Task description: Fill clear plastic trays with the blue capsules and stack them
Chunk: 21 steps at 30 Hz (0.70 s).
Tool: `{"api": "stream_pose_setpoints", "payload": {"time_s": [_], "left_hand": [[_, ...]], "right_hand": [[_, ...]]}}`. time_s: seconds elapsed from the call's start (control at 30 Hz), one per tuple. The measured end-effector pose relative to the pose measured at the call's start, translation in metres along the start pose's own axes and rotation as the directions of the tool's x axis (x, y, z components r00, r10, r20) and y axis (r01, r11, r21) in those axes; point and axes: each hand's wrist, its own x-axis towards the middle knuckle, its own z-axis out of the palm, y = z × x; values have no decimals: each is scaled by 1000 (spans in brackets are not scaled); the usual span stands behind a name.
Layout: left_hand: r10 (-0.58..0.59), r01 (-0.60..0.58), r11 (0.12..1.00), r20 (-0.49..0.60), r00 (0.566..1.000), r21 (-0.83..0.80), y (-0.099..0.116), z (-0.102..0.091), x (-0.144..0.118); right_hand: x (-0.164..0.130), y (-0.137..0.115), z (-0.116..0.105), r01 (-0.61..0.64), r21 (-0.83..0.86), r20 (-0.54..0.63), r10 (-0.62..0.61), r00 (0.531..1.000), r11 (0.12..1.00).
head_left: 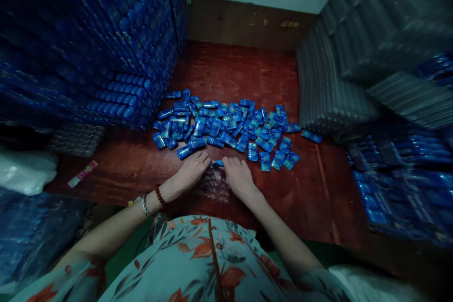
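Observation:
A pile of small blue packets [230, 125] lies spread across the red-brown wooden table [233, 71]. A clear plastic tray [214, 186] with molded pockets sits on the table right in front of me. My left hand [191, 170] and my right hand [239, 177] rest palm down on the tray's far end. Between their fingertips sits one blue packet [218, 163], and both hands touch it. Beaded and metal bracelets circle my left wrist.
Tall stacks of filled blue trays [106, 47] rise at the left. Stacks of empty clear trays [354, 71] and more filled trays [399, 184] stand at the right. An empty tray [76, 139] and a pink wrapper [83, 173] lie at the near left.

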Motion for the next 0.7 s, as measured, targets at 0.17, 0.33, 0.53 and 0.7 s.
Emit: {"api": "stream_pose_setpoints", "payload": {"time_s": [0.17,0.33,0.53,0.7], "left_hand": [[-60,57,996,-44,997,-63,5,6,0],[-98,74,981,-131,986,-180,-2,12,-7],[-405,218,876,-412,816,-430,-37,16,-12],[-569,525,822,-327,755,-219,-58,17,12]], "right_hand": [[14,-11,-12,92,-100,53,-87,995,991],[17,-9,-15,105,-134,124,-88,988,985],[24,22,-27,64,73,27,-66,997,995],[70,38,-25,-1,5,-83,1,997,1000]]}}
